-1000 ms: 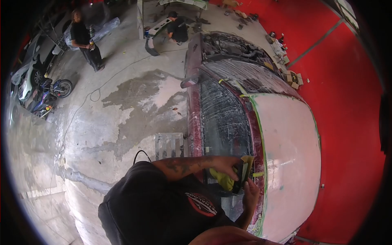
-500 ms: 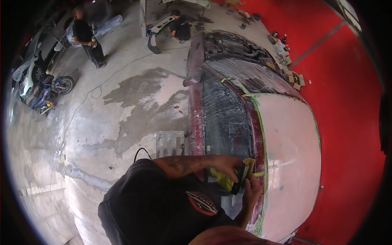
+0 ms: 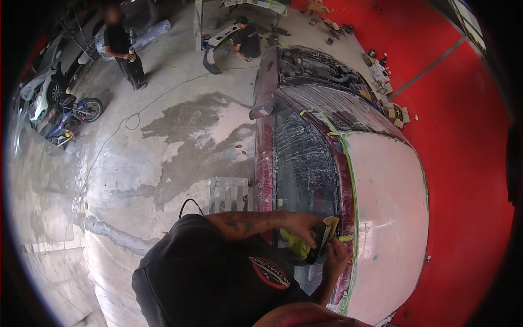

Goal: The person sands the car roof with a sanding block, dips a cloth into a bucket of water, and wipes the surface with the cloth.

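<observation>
My left hand (image 3: 300, 224) grips the upper side of a dark block (image 3: 317, 243) with a tan sheet (image 3: 330, 224) along its edge. Fingers of my right hand (image 3: 337, 255) pinch the sheet and block from the lower right. A yellow-green cloth (image 3: 296, 243) hangs under my left hand, though I cannot tell how it is held. Both hands are over the side window (image 3: 302, 163) of a maroon car, beside its pale pink roof (image 3: 387, 201), which is edged with green tape.
A metal step (image 3: 229, 194) stands beside the car. One person (image 3: 122, 49) stands at the upper left; another person (image 3: 248, 41) crouches by a bumper (image 3: 212, 52). A motorcycle (image 3: 73, 114), a cable (image 3: 111, 132) and boxes (image 3: 396, 114) are on the floor.
The view has shifted slightly, so the surroundings sit a little farther right and lower. Both hands keep their hold, with the block and sheet turned slightly.
</observation>
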`<state>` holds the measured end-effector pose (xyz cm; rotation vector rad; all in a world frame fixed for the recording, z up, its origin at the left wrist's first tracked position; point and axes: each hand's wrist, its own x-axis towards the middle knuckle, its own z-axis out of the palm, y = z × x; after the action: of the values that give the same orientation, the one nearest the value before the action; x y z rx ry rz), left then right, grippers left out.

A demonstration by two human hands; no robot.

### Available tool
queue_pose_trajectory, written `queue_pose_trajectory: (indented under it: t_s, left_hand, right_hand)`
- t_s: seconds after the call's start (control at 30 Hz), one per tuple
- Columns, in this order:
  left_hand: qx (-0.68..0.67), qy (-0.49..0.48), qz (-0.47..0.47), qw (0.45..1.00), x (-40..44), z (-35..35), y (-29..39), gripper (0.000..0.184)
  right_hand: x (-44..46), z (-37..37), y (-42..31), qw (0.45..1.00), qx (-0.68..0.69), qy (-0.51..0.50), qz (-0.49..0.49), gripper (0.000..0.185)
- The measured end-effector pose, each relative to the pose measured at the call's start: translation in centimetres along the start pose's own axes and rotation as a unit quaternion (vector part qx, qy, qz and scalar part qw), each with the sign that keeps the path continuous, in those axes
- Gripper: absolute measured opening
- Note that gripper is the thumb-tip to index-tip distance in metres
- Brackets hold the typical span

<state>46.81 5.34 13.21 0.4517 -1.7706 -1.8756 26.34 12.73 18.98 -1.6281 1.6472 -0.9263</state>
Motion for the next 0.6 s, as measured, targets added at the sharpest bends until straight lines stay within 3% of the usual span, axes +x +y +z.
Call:
queue_pose_trajectory:
  t_s: [0.3,0.6]
  left_hand:
    - [0.003,0.004,0.015,1.0,0.0,0.0,-0.8,0.04]
    - [0.006,0.009,-0.029,1.0,-0.9,-0.3,1.1,0.041]
  right_hand:
    - [-0.6,-0.2,2.6,0.997,-0.072,-0.015,-0.006,0.023]
    - [-0.9,0.0,2.5,0.993,-0.109,-0.036,-0.025,0.018]
